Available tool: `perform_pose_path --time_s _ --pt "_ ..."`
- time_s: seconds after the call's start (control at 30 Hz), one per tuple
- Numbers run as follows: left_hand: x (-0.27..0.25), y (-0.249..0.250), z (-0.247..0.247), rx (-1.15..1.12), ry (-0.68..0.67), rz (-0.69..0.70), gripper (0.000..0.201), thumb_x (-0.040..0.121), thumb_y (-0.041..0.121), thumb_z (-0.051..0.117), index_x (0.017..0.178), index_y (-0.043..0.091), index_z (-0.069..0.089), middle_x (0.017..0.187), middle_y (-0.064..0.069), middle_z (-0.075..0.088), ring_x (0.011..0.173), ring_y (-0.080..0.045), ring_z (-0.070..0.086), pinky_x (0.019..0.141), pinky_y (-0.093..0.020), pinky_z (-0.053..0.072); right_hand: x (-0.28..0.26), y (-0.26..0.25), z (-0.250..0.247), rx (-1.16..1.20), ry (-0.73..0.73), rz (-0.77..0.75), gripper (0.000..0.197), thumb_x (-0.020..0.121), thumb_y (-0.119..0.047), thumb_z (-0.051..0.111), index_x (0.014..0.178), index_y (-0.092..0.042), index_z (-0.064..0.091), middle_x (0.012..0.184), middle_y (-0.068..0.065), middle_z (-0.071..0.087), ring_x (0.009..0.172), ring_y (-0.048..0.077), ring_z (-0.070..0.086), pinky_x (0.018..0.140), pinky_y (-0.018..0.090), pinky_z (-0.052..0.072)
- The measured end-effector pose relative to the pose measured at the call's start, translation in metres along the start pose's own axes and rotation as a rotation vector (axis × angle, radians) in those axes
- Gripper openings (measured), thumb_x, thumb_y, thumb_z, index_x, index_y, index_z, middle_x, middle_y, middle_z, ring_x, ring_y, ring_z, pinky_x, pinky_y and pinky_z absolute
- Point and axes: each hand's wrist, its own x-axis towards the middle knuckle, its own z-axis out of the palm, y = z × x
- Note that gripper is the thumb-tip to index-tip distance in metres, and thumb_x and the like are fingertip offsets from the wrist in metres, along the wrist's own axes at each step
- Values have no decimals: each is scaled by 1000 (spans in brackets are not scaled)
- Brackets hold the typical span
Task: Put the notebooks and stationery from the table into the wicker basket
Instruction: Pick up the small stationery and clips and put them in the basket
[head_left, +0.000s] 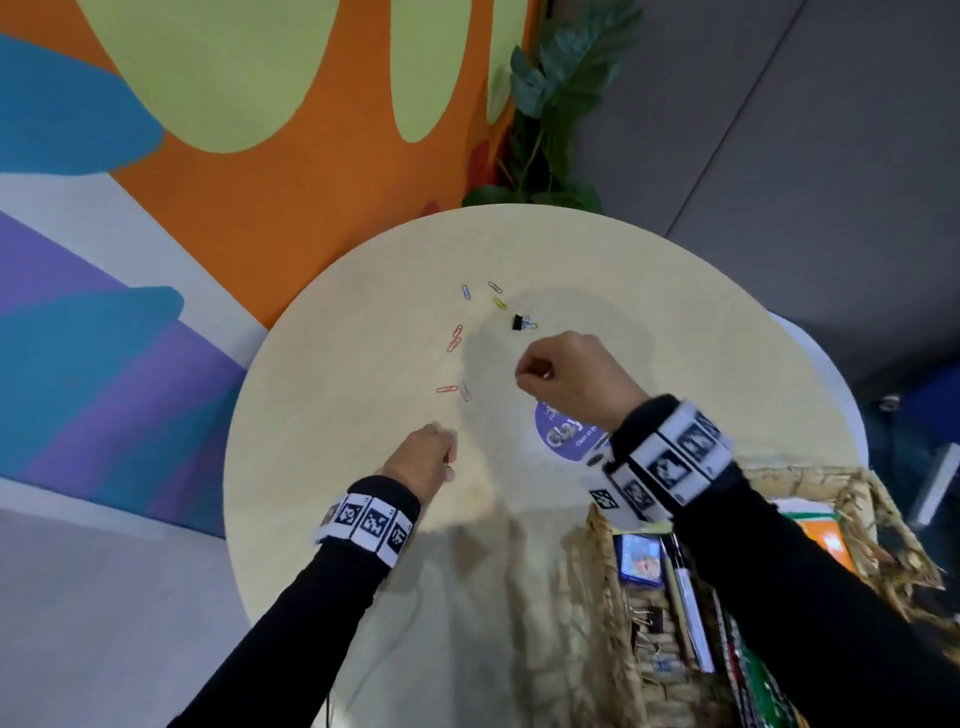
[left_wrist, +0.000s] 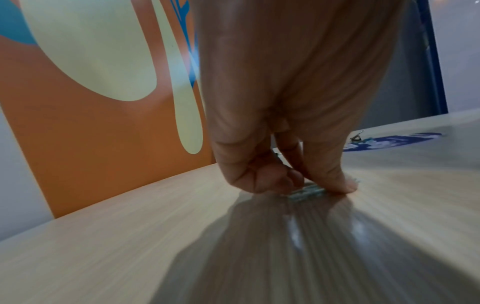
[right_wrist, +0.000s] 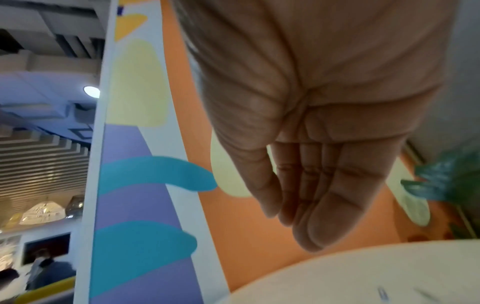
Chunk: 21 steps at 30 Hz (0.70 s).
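Observation:
Several coloured paper clips lie on the round pale table (head_left: 332, 415): a blue one (head_left: 466, 291), a red pair (head_left: 455, 338), a red one (head_left: 447, 389) beside a pink one (head_left: 466, 392). A black binder clip (head_left: 523, 322) sits past them. My left hand (head_left: 449, 452) is down on the table; in the left wrist view its thumb and forefinger (left_wrist: 335, 181) pinch a pale paper clip (left_wrist: 306, 192) against the surface. My right hand (head_left: 522, 376) hovers near the binder clip, with fingers (right_wrist: 319, 222) straight and close together and nothing visible in them.
The wicker basket (head_left: 597, 561) stands at the table's near right edge, under my right forearm, with notebooks, pens and binder clips inside. A purple round sticker (head_left: 566, 436) is on the tabletop. A colourful wall and a leafy plant (head_left: 556, 104) stand behind the table.

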Motion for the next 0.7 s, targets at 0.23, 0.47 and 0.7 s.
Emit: perform_pose_path --time_s 0.23,0.47,0.7 --pt "5 -12 17 65 13 56 15 91 7 50 102 3 59 109 -8 57 106 -28 56 91 -34 47 102 -5 83 -175 -205 31 16 88 -9 53 93 -7 68 103 14 70 96 30 64 78 30 48" --pt "-4 -22 24 -123 131 82 18 81 -5 48 84 9 59 96 -5 58 90 -22 56 77 -27 47 153 5 135 -444 -426 54 19 94 -13 52 104 1 59 113 17 61 108 32 58 88 34 45" --pt "-37 -18 29 -283 221 76 13 91 6 52 82 3 60 83 0 51 72 -15 48 63 -16 30 223 81 208 -656 -524 -44 28 83 -21 55 106 -7 62 116 13 66 101 31 64 87 44 54"
